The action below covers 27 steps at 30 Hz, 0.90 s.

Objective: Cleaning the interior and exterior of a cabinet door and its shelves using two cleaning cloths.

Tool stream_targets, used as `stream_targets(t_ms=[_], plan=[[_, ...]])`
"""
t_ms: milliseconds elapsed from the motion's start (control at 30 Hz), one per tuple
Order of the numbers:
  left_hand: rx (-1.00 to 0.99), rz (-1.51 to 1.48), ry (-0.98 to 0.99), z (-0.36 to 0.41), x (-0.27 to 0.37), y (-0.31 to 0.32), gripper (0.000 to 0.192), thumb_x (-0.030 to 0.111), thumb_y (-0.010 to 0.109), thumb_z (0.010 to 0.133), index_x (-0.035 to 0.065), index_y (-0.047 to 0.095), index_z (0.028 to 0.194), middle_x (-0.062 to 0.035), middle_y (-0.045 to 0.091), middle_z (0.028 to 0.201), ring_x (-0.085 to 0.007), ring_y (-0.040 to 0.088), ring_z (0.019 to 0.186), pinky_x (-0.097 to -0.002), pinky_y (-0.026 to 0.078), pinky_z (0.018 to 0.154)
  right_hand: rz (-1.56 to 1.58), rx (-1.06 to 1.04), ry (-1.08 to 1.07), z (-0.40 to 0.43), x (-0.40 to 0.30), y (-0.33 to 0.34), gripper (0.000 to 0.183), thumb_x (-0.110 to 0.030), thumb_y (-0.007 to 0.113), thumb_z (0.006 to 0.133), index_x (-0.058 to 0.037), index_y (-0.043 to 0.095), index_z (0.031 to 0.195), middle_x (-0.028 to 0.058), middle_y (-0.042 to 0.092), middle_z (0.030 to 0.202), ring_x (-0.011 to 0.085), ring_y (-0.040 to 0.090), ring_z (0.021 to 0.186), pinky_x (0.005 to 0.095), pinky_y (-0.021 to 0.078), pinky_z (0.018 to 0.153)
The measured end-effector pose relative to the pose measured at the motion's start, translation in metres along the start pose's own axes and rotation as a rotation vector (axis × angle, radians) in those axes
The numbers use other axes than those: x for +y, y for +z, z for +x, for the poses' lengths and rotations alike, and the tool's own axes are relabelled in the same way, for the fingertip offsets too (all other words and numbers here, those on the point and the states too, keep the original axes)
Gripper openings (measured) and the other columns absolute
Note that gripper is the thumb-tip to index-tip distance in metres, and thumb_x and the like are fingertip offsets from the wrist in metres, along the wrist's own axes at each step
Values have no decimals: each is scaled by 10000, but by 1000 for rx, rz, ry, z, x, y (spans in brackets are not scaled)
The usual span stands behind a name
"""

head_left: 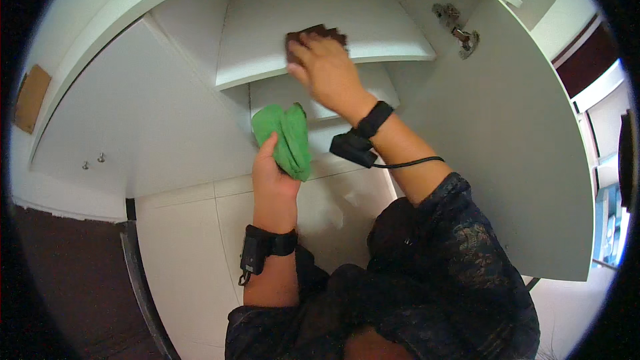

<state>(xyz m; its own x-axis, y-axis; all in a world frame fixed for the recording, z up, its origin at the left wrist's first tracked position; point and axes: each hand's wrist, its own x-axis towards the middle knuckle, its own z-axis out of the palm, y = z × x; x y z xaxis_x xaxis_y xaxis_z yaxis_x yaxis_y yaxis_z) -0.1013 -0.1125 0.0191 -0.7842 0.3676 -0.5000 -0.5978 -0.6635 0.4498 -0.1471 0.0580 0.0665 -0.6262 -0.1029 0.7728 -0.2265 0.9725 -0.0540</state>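
Observation:
My right hand (327,67) presses a dark brown cloth (320,34) flat against the upper shelf (380,20) of a white cabinet, close to the shelf's front edge. Its fingers are spread over the cloth and slightly blurred. Lower and to the left, my left hand (275,170) holds a folded green cloth (285,135), with the thumb on top of it. The green cloth is in the air in front of the lower shelf (370,85). The underside of both cloths is hidden.
An open cabinet door (505,145) stands on my right, joined by a metal hinge (457,30). A white panel (145,110) with two small metal knobs (93,161) is on the left. Below lies a tiled floor (190,260). A brown cardboard piece (32,99) sits at far left.

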Motion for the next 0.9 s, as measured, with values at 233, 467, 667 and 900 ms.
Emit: stream_targets(t_ms=[233,467,667,900], plan=[[-141,-76,-28,6,4,-1,359,161,457,879,65,425,1224,-100,517,1169,-250,525,1028,-392,444,828,56,-161,107,-16,53,-45,319,-234,524,842,-4,550,1061,184,550,1094,328,498,1035,399,383,897],[-96,-135,6,17,12,-15,361,149,452,877,57,426,1226,-104,520,1164,-256,528,1030,-399,442,844,-317,-190,412,-29,122,-67,282,-245,477,853,-11,564,986,201,574,983,347,547,911,417,437,791],[-117,-154,-36,-1,9,0,350,166,453,880,29,426,1201,-143,528,1136,-291,550,977,-442,456,793,-282,-99,159,7,113,-16,239,-245,460,828,-44,580,874,166,596,893,335,562,847,441,448,744],[-142,-179,-22,-5,17,-7,363,149,446,879,46,422,1225,-110,517,1172,-258,531,1026,-391,445,829,8,-413,224,6,102,-37,390,-295,435,885,-59,469,1194,190,487,1192,356,448,1104,386,364,934]])
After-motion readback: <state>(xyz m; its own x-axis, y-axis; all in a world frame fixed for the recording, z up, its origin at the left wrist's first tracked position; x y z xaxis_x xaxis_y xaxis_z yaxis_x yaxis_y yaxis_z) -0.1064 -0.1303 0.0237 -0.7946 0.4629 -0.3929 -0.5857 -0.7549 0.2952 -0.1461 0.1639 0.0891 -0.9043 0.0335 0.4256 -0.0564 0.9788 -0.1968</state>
